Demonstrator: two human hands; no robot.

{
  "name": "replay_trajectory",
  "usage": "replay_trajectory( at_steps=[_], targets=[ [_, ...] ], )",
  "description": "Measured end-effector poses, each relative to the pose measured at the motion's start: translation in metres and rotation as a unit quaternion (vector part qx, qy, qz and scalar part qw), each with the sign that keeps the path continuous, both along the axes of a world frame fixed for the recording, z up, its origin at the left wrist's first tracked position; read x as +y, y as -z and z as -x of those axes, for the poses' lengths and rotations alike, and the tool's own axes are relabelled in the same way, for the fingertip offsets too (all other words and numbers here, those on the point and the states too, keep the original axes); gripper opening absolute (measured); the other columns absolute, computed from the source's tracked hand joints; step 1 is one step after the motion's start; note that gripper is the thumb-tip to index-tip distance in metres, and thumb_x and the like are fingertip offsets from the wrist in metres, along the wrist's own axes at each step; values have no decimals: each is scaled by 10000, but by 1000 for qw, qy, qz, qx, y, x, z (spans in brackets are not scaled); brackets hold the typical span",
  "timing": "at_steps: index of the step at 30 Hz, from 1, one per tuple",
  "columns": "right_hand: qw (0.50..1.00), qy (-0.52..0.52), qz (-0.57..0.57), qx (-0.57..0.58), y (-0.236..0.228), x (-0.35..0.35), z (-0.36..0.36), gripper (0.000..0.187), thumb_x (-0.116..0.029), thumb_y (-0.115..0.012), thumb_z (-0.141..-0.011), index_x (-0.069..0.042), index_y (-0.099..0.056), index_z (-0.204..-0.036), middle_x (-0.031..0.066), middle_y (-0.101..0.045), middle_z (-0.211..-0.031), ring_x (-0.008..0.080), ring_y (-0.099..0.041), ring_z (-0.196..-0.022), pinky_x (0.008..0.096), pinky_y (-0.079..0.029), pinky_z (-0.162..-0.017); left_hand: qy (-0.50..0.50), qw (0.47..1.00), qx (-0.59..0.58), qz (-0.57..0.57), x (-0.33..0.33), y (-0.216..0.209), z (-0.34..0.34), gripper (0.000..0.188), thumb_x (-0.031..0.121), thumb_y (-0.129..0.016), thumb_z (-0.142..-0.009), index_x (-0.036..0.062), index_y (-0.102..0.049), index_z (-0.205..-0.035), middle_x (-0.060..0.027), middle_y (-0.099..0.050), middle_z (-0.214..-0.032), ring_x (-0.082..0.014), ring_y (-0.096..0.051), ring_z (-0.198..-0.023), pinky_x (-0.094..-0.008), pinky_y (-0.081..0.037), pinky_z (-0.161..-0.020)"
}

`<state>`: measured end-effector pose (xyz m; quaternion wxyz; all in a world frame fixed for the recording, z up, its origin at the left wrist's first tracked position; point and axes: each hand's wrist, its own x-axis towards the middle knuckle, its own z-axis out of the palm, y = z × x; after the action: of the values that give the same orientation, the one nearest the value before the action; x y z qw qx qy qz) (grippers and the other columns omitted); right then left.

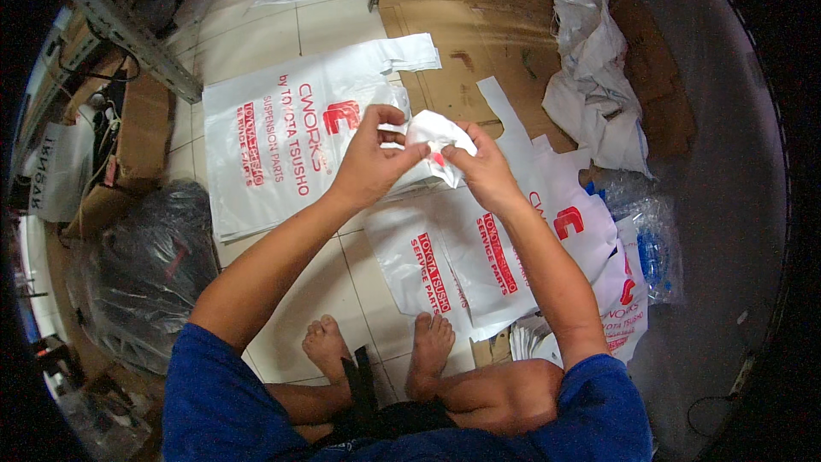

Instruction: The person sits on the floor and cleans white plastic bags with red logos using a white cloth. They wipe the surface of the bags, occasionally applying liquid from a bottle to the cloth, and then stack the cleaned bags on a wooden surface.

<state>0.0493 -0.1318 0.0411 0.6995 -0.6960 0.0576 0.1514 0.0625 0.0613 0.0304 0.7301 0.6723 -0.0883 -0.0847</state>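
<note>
A small bunched or folded white plastic bag [436, 130] with a bit of red print is held up between my two hands. My left hand [375, 158] has its thumb on the bag's near left side, and its fingers curl at the left edge. On the right side, my right hand [486, 169] pinches the bag with the thumb in front; its other fingers are partly hidden behind. Below and left of the hands lies a flat stack of white plastic bags [274, 145] with red print. More printed white bags [462, 248] lie spread beneath my right forearm.
Flattened cardboard [462, 13] covers the floor ahead, with a crumpled white sack [594, 77] on it. A metal rack post [137, 34] and a cardboard box [141, 133] stand left. Nearer are a black plastic bag [150, 274] and, at right, clear plastic with blue items [654, 248].
</note>
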Motion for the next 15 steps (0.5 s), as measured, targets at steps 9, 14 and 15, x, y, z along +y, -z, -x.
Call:
replay_trajectory(
  at_steps=[9, 14, 15],
  targets=[
    [983, -13, -170, 69, 2, 1, 9, 381, -17, -516, -843, -17, -466, -1221, 97, -589, -1094, 155, -587, -954, 298, -495, -807, -9, 960, 227, 163, -6, 1, -4, 211, 117, -535, -900, 4, -461, -1061, -117, -584, -956, -175, -607, -837, -321, -532, -754],
    [967, 12, -227, 116, 5, 3, 11, 430, -30, -499, -831, -39, -432, -1256, 104, -581, -1095, 160, -588, -859, 297, -500, -732, -25, 943, 250, 220, -6, -2, -4, 201, 142, -535, -908, 31, -454, -1056, -103, -595, -954, -168, -603, -812, -316, -512, -778],
    [961, 2, -251, 120, 6, 2, 11, 450, -31, -489, -836, -35, -415, -1280, 108, -580, -1100, 169, -590, -876, 302, -503, -744, -24, 940, 257, 225, -5, -2, -3, 199, 148, -540, -908, 37, -455, -1050, -99, -596, -949, -161, -599, -806, -308, -508, -765]
  ],
)
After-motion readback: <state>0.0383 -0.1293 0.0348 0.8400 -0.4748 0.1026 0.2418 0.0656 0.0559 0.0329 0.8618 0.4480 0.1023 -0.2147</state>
